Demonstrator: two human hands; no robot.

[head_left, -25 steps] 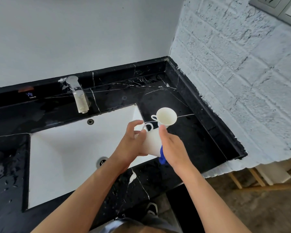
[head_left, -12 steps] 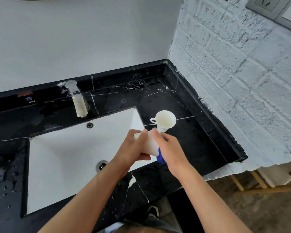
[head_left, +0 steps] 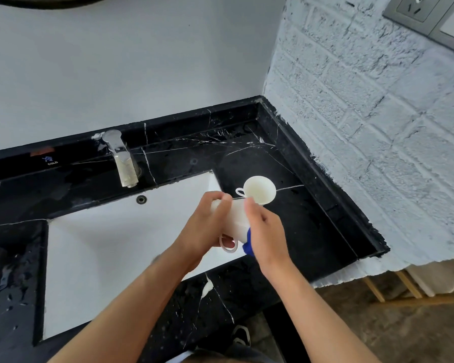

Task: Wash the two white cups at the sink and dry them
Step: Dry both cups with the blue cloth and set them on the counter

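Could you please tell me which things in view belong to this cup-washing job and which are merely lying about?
In use:
held cup, gripped by the left hand
blue cloth in the right hand
second cup on the counter
sink
tap

Lying about:
wall socket
wooden frame on the floor

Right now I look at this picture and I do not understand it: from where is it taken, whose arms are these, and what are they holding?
No machine is here. A person wears a camera on the head, so you look down along their own two arms at a white sink set in a black marble counter, with a tap behind it.

The left hand grips a white cup lying on its side, handle toward the person. The right hand holds a blue cloth at the cup's mouth, probably drying it.

A second white cup stands on the counter just beyond the hands. No water runs from the tap.
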